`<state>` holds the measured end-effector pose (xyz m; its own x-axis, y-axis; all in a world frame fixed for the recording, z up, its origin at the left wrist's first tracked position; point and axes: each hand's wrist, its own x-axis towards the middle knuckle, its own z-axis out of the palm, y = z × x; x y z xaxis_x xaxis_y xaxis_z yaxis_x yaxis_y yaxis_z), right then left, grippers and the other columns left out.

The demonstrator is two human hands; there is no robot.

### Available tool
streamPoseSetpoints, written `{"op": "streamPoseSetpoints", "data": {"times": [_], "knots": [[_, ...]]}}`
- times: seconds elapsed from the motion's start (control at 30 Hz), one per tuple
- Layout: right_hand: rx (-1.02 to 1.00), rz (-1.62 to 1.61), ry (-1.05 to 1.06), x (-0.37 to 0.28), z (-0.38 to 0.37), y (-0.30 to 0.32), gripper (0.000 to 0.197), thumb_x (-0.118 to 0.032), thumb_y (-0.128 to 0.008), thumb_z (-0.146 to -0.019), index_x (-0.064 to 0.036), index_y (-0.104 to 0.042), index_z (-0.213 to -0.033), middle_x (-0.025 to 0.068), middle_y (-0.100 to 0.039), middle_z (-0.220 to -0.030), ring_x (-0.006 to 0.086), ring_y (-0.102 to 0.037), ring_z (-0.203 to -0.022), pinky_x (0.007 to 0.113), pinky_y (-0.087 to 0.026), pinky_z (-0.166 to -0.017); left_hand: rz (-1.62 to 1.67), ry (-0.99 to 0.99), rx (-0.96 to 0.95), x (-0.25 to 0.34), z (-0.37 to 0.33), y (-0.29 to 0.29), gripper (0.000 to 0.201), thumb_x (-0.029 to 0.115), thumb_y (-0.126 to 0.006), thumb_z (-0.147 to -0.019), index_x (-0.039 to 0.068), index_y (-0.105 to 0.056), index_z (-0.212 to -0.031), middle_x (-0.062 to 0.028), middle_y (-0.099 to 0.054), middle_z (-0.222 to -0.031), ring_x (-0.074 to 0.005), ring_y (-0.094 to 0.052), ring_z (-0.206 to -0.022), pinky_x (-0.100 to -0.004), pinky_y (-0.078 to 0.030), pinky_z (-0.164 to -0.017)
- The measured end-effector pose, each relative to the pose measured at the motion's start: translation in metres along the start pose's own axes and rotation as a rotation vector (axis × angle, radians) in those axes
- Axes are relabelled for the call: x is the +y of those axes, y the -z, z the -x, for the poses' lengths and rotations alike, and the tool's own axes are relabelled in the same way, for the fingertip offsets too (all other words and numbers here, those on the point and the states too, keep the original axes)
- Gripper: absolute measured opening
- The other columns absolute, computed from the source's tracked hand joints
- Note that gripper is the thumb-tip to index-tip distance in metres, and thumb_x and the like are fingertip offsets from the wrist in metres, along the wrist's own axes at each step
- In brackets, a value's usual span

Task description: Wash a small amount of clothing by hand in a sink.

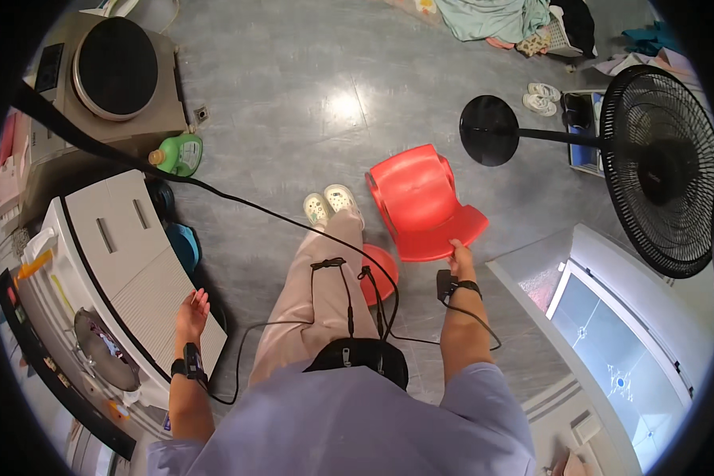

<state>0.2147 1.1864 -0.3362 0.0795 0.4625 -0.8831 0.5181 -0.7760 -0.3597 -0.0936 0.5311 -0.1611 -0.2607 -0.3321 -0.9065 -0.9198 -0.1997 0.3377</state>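
A red plastic chair (pixel 416 194) is on the grey floor, ahead and to the right of my legs. My right hand (pixel 462 260) grips the near edge of the chair, its fingers curled over the rim. Out to the left, my left hand (pixel 192 311) holds nothing, with its fingers apart, beside the pale cabinet (pixel 111 208). Part of a round red object (pixel 382 274) shows beside my right leg; the rest is hidden, so I cannot tell its kind. Both wrists carry strapped devices with black cables.
A black standing fan (pixel 660 170) rises at the right, its round base (pixel 489 131) on the floor. At the left are a green jug (pixel 184 155) and a washing machine with a round black top (pixel 119 67). A glazed door (pixel 619 361) is at lower right. A black cable (pixel 246 202) crosses the view.
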Motion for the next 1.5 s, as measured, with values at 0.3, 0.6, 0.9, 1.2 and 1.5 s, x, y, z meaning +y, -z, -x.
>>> {"op": "streamPoseSetpoints", "data": {"times": [0.3, 0.6, 0.9, 1.2, 1.5], "knots": [[-0.165, -0.122, -0.003, 0.052, -0.022, -0.028, 0.036, -0.014, -0.066, -0.080, -0.0088, -0.054, -0.113, 0.0062, -0.065, -0.098, 0.0176, -0.065, -0.083, 0.030, -0.056, -0.059, -0.018, 0.020, -0.110, -0.041, -0.033, -0.004, 0.037, 0.021, -0.053, -0.093, 0.009, -0.046, -0.127, -0.0100, -0.049, -0.133, -0.0226, -0.048, -0.122, -0.0347, -0.039, -0.097], [0.036, 0.116, -0.299, 0.069, -0.039, -0.016, 0.025, -0.020, -0.067, -0.084, -0.0149, -0.059, -0.107, -0.0009, -0.064, -0.094, 0.0135, -0.060, -0.084, 0.035, -0.051, -0.070, 0.053, 0.052, -0.098, -0.066, -0.036, -0.006, 0.025, 0.021, -0.049, -0.096, 0.008, -0.049, -0.118, -0.0101, -0.058, -0.119, -0.0207, -0.059, -0.103, -0.0330, -0.048, -0.085], [-0.299, -0.053, -0.014, 0.028, 0.009, -0.063, 0.025, -0.007, -0.067, -0.080, -0.0096, -0.060, -0.103, 0.0020, -0.064, -0.094, 0.0122, -0.062, -0.081, 0.023, -0.051, -0.065, 0.134, 0.101, -0.056, -0.107, -0.037, 0.040, 0.027, 0.021, -0.045, -0.097, 0.008, -0.048, -0.120, -0.0104, -0.056, -0.123, -0.0226, -0.057, -0.108, -0.0352, -0.046, -0.089], [-0.446, 0.210, 0.111, -0.064, 0.048, -0.179, 0.025, -0.006, -0.067, -0.078, -0.0063, -0.060, -0.101, 0.0044, -0.065, -0.094, 0.0145, -0.064, -0.084, 0.027, -0.053, -0.071, 0.330, 0.151, -0.081, -0.148, -0.029, 0.039, 0.033, 0.023, -0.046, -0.096, 0.008, -0.044, -0.126, -0.0105, -0.054, -0.126, -0.0223, -0.057, -0.109, -0.0356, -0.045, -0.089], [-0.547, 0.666, 0.402, -0.120, 0.038, -0.388, 0.021, -0.013, -0.067, -0.073, -0.0085, -0.063, -0.094, 0.0029, -0.066, -0.082, 0.0161, -0.063, -0.071, 0.031, -0.051, -0.062, 0.582, 0.153, 0.037, -0.200, -0.007, 0.076, 0.037, 0.024, -0.047, -0.096, 0.007, -0.043, -0.128, -0.0115, -0.053, -0.128, -0.0218, -0.057, -0.109, -0.0342, -0.047, -0.086]]}}
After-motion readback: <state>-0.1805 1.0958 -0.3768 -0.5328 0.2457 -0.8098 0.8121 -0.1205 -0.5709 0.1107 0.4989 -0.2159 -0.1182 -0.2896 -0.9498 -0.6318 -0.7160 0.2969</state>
